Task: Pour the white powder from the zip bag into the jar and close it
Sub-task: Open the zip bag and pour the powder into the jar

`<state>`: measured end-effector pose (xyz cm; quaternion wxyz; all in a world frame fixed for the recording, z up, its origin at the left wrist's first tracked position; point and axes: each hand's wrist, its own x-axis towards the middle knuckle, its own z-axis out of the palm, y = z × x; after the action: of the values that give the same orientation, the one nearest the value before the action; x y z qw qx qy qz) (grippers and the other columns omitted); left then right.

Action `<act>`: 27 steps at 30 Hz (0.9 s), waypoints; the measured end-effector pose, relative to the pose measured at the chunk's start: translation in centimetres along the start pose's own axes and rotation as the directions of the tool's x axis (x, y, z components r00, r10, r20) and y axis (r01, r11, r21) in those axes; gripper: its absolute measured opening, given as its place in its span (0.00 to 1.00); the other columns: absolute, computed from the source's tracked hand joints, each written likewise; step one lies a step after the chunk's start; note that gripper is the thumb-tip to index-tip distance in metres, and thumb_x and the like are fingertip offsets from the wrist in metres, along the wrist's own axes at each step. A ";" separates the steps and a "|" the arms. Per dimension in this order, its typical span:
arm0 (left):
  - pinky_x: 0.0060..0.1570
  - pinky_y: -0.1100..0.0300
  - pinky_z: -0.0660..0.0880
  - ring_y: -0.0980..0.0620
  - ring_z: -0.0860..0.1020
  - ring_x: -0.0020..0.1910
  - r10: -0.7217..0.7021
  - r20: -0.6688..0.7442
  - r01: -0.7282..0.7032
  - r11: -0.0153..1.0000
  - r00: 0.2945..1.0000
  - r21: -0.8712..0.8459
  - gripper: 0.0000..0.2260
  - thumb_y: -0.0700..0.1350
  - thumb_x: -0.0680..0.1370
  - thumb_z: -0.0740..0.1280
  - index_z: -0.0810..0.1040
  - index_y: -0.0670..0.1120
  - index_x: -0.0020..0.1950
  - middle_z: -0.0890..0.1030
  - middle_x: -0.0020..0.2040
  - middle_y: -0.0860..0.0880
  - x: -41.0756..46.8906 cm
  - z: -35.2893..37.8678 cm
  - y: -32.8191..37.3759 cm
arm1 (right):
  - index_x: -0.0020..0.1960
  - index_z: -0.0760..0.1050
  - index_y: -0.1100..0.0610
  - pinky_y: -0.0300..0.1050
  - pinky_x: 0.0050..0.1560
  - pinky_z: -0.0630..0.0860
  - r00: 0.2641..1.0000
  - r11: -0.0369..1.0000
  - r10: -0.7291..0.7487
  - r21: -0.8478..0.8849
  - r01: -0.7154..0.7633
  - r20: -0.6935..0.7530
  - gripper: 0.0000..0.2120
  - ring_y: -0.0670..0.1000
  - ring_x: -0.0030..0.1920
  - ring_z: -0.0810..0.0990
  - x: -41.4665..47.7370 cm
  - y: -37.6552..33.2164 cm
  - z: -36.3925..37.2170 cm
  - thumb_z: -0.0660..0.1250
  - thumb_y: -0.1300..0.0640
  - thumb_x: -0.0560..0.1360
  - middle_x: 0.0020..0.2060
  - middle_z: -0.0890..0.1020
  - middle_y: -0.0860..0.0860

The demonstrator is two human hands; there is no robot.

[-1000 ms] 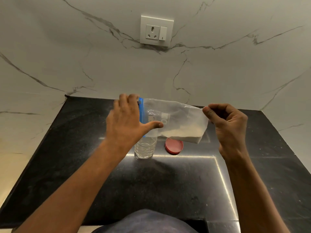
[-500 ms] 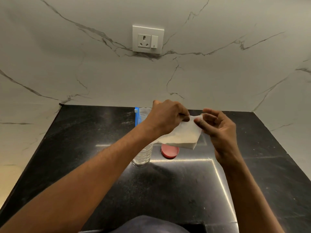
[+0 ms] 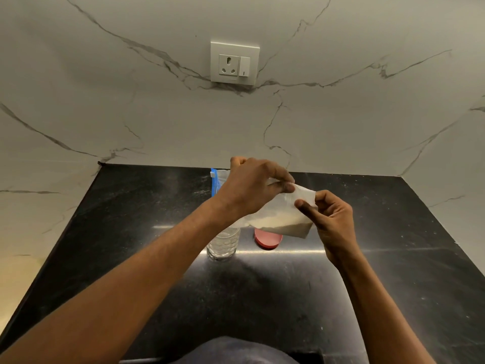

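A clear zip bag (image 3: 283,216) with a blue zip strip on its left end hangs sideways above the counter, white powder settled along its lower edge. My left hand (image 3: 252,187) pinches the bag's upper edge near the right corner. My right hand (image 3: 333,219) grips that right corner between thumb and fingers. Below the bag stands a clear ribbed jar (image 3: 223,244), lidless, its mouth hidden behind my left wrist. The red lid (image 3: 267,240) lies flat on the counter just right of the jar.
The black stone counter (image 3: 288,298) runs between white marble walls at the back and on both sides. A wall socket (image 3: 235,63) sits high on the back wall. A dark cloth patch shows at the bottom edge.
My left hand has left the blue zip end and crossed right along the bag's top edge to beside my right hand. The bag has dropped lower, closer to the jar.
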<state>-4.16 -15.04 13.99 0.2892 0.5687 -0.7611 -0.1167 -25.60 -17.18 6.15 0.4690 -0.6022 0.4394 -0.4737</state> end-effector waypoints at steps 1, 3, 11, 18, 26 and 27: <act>0.69 0.45 0.68 0.52 0.81 0.64 -0.001 -0.048 -0.001 0.999 0.999 -0.043 0.14 0.54 0.79 0.73 0.86 0.52 0.64 0.85 0.63 0.52 -0.5 -0.4 -0.4 | 0.43 0.82 0.42 0.40 0.43 0.83 1.000 1.000 -0.019 0.017 0.019 0.008 0.05 0.47 0.45 0.85 0.0 -0.1 0.1 0.77 0.50 0.71 0.43 0.87 0.46; 0.68 0.46 0.74 0.53 0.79 0.65 -0.051 -0.256 0.011 0.988 0.965 -0.156 0.18 0.55 0.77 0.76 0.85 0.51 0.64 0.83 0.64 0.51 -2.1 -1.0 -1.9 | 0.44 0.82 0.41 0.40 0.43 0.83 0.999 0.998 -0.043 0.050 0.043 0.005 0.05 0.47 0.45 0.85 0.1 -0.3 0.1 0.76 0.52 0.73 0.44 0.87 0.46; 0.49 0.66 0.81 0.55 0.84 0.57 -0.617 0.008 0.442 0.556 0.787 -0.703 0.16 0.45 0.81 0.73 0.77 0.49 0.68 0.86 0.56 0.52 -9.6 2.2 -9.3 | 0.49 0.85 0.46 0.38 0.45 0.82 0.994 0.991 -0.112 0.073 0.112 -0.003 0.04 0.48 0.45 0.85 0.3 -0.7 0.7 0.75 0.53 0.75 0.45 0.87 0.48; 0.49 0.66 0.83 0.55 0.87 0.55 -0.533 0.051 0.353 0.483 0.844 -0.802 0.09 0.45 0.81 0.71 0.83 0.44 0.60 0.89 0.53 0.52 -9.7 4.1 -10.8 | 0.52 0.85 0.46 0.37 0.45 0.78 0.973 0.966 -0.232 -0.119 0.228 -0.018 0.05 0.47 0.45 0.82 0.8 -1.0 1.4 0.74 0.55 0.79 0.45 0.87 0.44; 0.52 0.67 0.82 0.57 0.85 0.60 -0.498 0.013 0.316 0.530 0.867 -0.787 0.12 0.41 0.83 0.68 0.81 0.50 0.66 0.88 0.57 0.54 -9.3 4.8 -11.9 | 0.54 0.84 0.49 0.28 0.44 0.74 0.937 0.906 -0.348 -0.260 0.334 -0.008 0.05 0.39 0.45 0.82 0.9 -1.7 2.3 0.72 0.57 0.80 0.45 0.85 0.35; 0.54 0.67 0.81 0.57 0.84 0.60 -0.490 -0.001 0.312 0.557 0.872 -0.770 0.15 0.41 0.85 0.67 0.79 0.53 0.70 0.87 0.58 0.53 -9.2 4.9 -11.9 | 0.54 0.84 0.47 0.30 0.45 0.75 0.933 0.899 -0.360 -0.265 0.348 0.004 0.06 0.40 0.45 0.82 1.0 -1.8 2.4 0.71 0.57 0.81 0.45 0.86 0.36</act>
<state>4.24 -11.11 1.15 0.5426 0.5660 -0.4568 -0.4201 -22.91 -17.47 7.76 0.2814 -0.7177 0.3918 -0.5023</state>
